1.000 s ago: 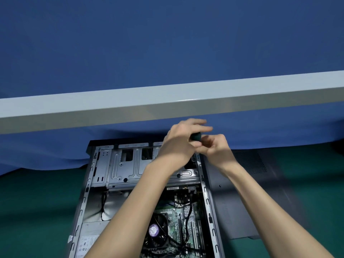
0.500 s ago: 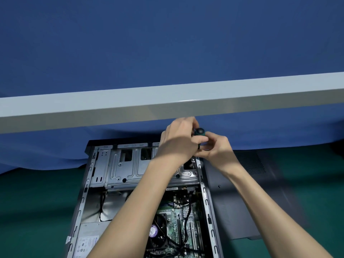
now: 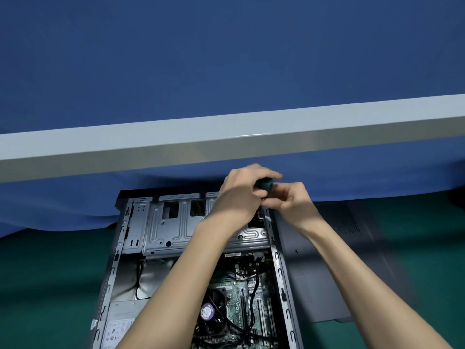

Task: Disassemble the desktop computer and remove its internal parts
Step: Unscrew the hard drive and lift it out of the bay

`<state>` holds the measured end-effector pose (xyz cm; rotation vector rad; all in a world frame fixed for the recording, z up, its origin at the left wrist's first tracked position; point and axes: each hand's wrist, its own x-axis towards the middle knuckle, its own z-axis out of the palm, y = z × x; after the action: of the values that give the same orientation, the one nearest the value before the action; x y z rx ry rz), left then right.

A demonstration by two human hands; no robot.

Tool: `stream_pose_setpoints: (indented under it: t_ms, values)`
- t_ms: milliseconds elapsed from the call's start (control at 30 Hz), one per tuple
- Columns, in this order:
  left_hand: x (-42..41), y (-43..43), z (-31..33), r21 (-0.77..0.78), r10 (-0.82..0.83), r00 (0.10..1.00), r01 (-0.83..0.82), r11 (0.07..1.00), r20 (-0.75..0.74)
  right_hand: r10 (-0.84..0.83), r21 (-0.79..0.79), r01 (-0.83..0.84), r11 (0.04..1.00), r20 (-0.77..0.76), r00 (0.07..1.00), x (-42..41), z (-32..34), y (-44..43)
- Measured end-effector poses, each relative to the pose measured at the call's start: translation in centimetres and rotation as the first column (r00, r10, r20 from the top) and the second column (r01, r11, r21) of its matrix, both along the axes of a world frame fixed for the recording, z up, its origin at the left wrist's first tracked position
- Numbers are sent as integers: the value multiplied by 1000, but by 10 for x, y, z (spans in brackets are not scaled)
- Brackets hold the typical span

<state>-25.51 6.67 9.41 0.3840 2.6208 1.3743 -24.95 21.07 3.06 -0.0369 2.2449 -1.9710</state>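
While one open grey metal computer case (image 3: 156,230) lies flat on the green bench (image 3: 50,285), two hands meet over its far right corner. The left hand (image 3: 239,197) and right hand (image 3: 292,202) both pinch one dark green screwdriver handle (image 3: 264,183) with their fingers.

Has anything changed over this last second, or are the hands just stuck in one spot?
Very little. Both hands stay at the far right corner of the computer case, gripping the screwdriver handle. The left hand keeps regripping; its fingers curled, then stretched over the handle again. The right hand holds on. The side panel hasn't moved.
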Motion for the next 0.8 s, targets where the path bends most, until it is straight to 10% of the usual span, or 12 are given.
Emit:
stream_pose_setpoints:
  t_ms: [133, 800]
  values:
    - [-3, 1, 2, -176, 49, 998, -56, 983, -43, -24, 24, 24, 999, -6, 1000, 1, -3, -3]
    - [1, -4, -8, -28, -29, 1000, 29, 999, -7, 50, -10, -49, 999, 41, 998, 6, 2, -1]
